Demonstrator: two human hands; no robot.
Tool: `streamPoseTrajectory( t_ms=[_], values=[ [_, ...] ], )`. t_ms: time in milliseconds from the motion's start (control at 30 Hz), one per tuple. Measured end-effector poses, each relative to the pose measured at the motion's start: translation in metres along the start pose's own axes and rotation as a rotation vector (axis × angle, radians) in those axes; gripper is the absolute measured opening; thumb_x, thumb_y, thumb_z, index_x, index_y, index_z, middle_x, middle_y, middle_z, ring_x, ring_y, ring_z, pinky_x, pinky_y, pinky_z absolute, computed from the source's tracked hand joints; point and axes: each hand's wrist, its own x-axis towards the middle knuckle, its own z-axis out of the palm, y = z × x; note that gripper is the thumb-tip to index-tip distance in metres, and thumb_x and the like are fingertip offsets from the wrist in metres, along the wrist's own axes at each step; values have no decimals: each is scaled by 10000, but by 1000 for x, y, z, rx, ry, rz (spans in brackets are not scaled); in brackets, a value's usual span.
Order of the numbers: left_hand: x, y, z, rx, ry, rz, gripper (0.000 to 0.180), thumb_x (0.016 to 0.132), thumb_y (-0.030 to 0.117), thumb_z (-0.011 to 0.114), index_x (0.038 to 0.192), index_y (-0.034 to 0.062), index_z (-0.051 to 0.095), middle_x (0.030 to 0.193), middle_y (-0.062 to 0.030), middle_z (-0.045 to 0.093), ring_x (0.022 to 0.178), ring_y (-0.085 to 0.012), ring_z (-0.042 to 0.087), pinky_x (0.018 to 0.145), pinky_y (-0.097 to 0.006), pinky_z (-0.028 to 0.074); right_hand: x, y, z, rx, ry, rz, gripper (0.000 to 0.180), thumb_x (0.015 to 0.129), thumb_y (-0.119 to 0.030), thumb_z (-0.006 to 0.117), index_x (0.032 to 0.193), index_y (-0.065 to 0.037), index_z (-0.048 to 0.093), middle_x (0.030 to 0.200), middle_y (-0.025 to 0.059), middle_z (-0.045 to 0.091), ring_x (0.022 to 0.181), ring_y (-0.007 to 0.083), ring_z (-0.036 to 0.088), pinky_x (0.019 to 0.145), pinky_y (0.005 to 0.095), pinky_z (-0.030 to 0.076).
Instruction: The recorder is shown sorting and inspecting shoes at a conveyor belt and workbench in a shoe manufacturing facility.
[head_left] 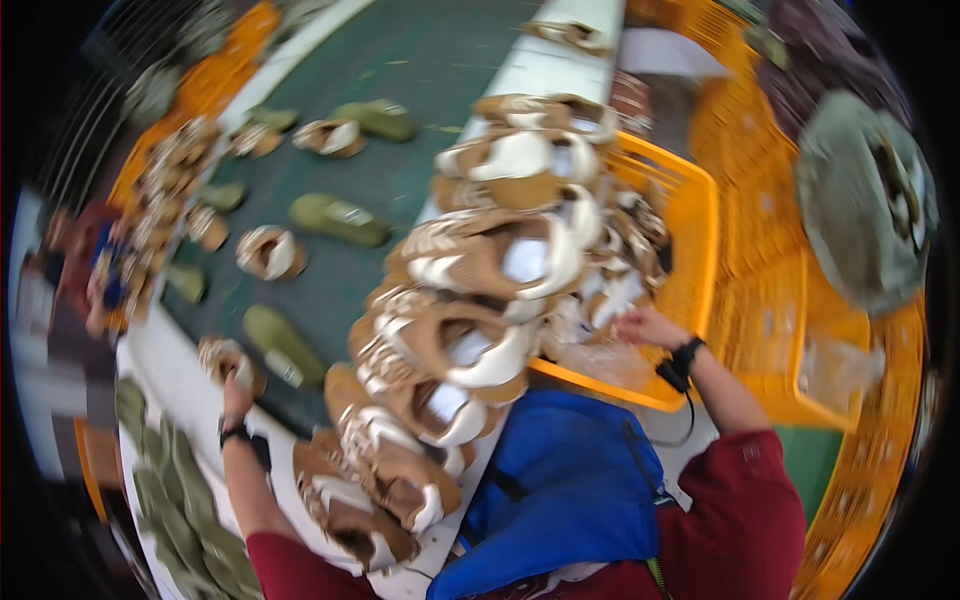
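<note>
At the near left edge of the green belt, my left hand [237, 396] is closed on a small tan and white shoe upper [222, 358]. My right hand [652, 328] is over the near end of an orange crate [690, 365], its fingers curled in. Blur hides what, if anything, it grips. In that crate lie tan and white shoe uppers [625, 230] and clear plastic [605, 362]. Between my arms, a long row of tan and white shoe uppers [450, 345] is piled on a white ledge [555, 75].
Olive shoe lasts [340, 220] and further tan uppers [270, 253] are spread over the green belt [440, 50]. More olive lasts [180, 480] line the left side. A blue apron [565, 480] covers my front. Stacked orange crates [745, 200] stand right; another person [90, 260] is far left.
</note>
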Motion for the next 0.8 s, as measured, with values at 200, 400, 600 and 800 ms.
streamPoseTrajectory(
  t_ms=[200, 400, 600, 800],
  values=[
    [-32, -40, -49, -206, 0, -168, 656, 758, 124, 582, 1322, 42, 256, 1277, -250, 349, 1196, -320, 344, 974, -361, 292, 98, 35, -96, 147, 447, 215, 193, 792, -145, 477, 877, -36, 612, 632, 40, 571, 501, 134, 545, 447, 265, 458],
    [-176, -42, -123, -356, 140, -236, 293, 773, 50, 496, 1043, -63, 489, 1041, -143, 538, 921, -203, 525, 793, -307, 423, 219, 70, -113, 352, 565, 350, 267, 802, -120, 447, 1039, -75, 563, 882, 62, 600, 666, 193, 600, 534, 307, 486],
    [-331, 77, -154, -51, 66, -788, 305, 802, 94, 481, 1078, -34, 486, 1059, -140, 537, 929, -204, 528, 797, -303, 424, 286, 84, -107, 1215, 715, 223, 477, 834, -105, 428, 1286, -113, 274, 1230, 102, 394, 941, 288, 533, 749, 400, 465],
    [-384, 154, -149, 89, -37, -952, 317, 831, 139, 467, 1112, -5, 483, 1077, -137, 536, 936, -205, 532, 802, -299, 425, 325, 103, -101, 1179, 787, 319, 818, 815, -274, 538, 1363, -210, -66, 1255, 152, 344, 877, 295, 547, 729, 383, 475]
  ],
)
